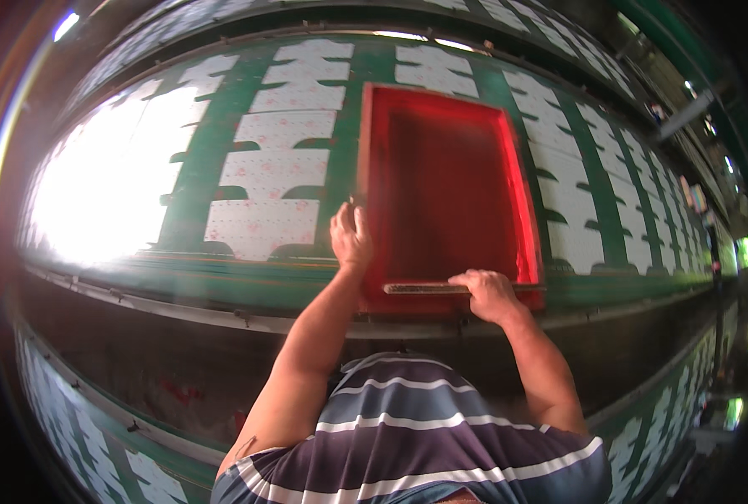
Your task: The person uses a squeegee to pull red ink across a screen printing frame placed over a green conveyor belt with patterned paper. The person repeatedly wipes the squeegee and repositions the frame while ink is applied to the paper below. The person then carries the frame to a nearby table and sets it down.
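Observation:
A large red screen printing frame (521, 197) lies on a long green table, its mesh dark red inside bright red borders. My left hand (352, 238) is at the frame's left side, fingers bent against its edge. Along the near end of the frame runs a squeegee (424, 289) with a long narrow bar, lying crosswise. My right hand (487, 294) is closed over this bar, right of its middle. The mesh hides whatever lies under the frame.
White cut fabric pieces (265, 168) with faint pink prints lie in rows on the green table (198, 281). Glare whitens the pieces at left. A rail (172, 312) runs along the near table edge. Similar tables with pieces (63, 420) stand behind me and beyond.

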{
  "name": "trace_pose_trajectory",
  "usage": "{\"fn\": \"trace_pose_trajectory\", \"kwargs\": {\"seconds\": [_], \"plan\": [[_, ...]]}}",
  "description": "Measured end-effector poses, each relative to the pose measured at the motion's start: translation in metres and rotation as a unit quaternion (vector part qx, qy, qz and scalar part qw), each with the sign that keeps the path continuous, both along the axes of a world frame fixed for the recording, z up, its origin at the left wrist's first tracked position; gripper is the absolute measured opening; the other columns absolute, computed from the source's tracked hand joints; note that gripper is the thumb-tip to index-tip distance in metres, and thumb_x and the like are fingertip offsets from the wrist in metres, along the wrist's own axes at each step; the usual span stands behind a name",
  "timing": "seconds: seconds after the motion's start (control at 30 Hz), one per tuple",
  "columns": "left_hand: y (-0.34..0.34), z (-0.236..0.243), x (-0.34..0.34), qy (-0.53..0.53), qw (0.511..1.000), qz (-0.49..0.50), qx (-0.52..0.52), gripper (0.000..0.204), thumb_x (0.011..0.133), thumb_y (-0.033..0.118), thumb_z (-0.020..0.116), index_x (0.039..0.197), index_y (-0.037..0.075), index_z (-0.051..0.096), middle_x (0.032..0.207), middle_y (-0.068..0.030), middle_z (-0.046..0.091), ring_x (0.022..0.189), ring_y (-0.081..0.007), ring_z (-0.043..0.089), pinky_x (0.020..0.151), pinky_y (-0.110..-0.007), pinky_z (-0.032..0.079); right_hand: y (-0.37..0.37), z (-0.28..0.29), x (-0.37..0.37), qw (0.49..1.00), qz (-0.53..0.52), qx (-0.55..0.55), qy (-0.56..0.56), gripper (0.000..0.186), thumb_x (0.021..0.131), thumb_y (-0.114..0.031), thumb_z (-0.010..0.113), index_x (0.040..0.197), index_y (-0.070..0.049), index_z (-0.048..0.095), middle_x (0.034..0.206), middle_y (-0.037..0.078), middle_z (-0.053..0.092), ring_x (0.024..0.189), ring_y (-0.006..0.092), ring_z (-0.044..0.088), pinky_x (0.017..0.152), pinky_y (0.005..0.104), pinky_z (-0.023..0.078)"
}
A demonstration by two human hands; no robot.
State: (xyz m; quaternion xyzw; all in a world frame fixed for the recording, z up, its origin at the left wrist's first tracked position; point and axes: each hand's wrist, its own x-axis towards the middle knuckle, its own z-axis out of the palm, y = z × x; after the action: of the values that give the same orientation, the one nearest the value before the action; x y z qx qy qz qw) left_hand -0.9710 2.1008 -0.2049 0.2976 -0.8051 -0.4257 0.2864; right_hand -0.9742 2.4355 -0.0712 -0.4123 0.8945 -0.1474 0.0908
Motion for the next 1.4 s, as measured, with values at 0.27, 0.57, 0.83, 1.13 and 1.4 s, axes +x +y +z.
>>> {"fn": "trace_pose_trajectory", "kwargs": {"seconds": [0.27, 0.57, 0.83, 1.13, 1.4], "plan": [[-0.003, -0.007, 0.002, 0.032, 0.999, -0.014, 0.040, 0.059, 0.119, 0.046, 0.047, 0.150, -0.002, 0.062, 0.146, -0.0293, 0.067, 0.137, -0.0485, 0.060, 0.119, -0.054, 0.046, 0.002, -0.033, 0.040, 0.994, -0.037, -0.080, 0.070, 0.043, 0.089, 0.004, 0.063, 0.123, -0.014, 0.083, 0.112, 0.009, 0.081, 0.105, 0.0340, 0.077, 0.095, 0.0488, 0.061], [0.001, 0.004, 0.005, 0.016, 0.996, -0.022, 0.089, 0.059, 0.119, 0.046, 0.048, 0.155, 0.000, 0.058, 0.152, -0.0279, 0.064, 0.142, -0.0466, 0.059, 0.121, -0.053, 0.045, -0.019, -0.058, -0.014, 0.983, -0.040, -0.066, 0.164, 0.043, 0.090, -0.002, 0.065, 0.125, -0.017, 0.082, 0.117, 0.007, 0.077, 0.109, 0.0306, 0.074, 0.097, 0.0458, 0.058], [0.001, 0.008, 0.008, -0.025, 0.997, -0.023, 0.065, 0.058, 0.120, 0.042, 0.046, 0.158, -0.001, 0.056, 0.156, -0.0287, 0.062, 0.145, -0.0468, 0.058, 0.122, -0.053, 0.045, -0.061, -0.079, -0.154, 0.979, -0.028, -0.055, 0.195, 0.032, 0.101, -0.010, 0.063, 0.124, -0.022, 0.082, 0.107, 0.005, 0.074, 0.101, 0.0259, 0.076, 0.093, 0.0444, 0.057], [0.008, 0.020, 0.009, -0.055, 0.998, 0.007, 0.035, 0.056, 0.121, 0.041, 0.044, 0.157, 0.001, 0.061, 0.154, -0.0229, 0.066, 0.143, -0.0390, 0.062, 0.121, -0.047, 0.047, -0.118, -0.096, -0.326, 0.981, -0.030, -0.035, 0.191, 0.037, 0.098, -0.006, 0.063, 0.125, -0.024, 0.081, 0.111, 0.004, 0.077, 0.102, 0.0287, 0.077, 0.092, 0.0467, 0.059], [0.011, 0.023, 0.007, -0.076, 0.997, 0.030, 0.008, 0.052, 0.119, 0.035, 0.049, 0.154, -0.001, 0.061, 0.148, -0.0236, 0.069, 0.138, -0.0433, 0.066, 0.116, -0.050, 0.051, -0.165, -0.099, -0.455, 0.980, -0.029, -0.041, 0.194, 0.041, 0.098, -0.008, 0.060, 0.129, -0.025, 0.081, 0.113, 0.009, 0.078, 0.109, 0.0315, 0.078, 0.096, 0.0488, 0.062]]}}
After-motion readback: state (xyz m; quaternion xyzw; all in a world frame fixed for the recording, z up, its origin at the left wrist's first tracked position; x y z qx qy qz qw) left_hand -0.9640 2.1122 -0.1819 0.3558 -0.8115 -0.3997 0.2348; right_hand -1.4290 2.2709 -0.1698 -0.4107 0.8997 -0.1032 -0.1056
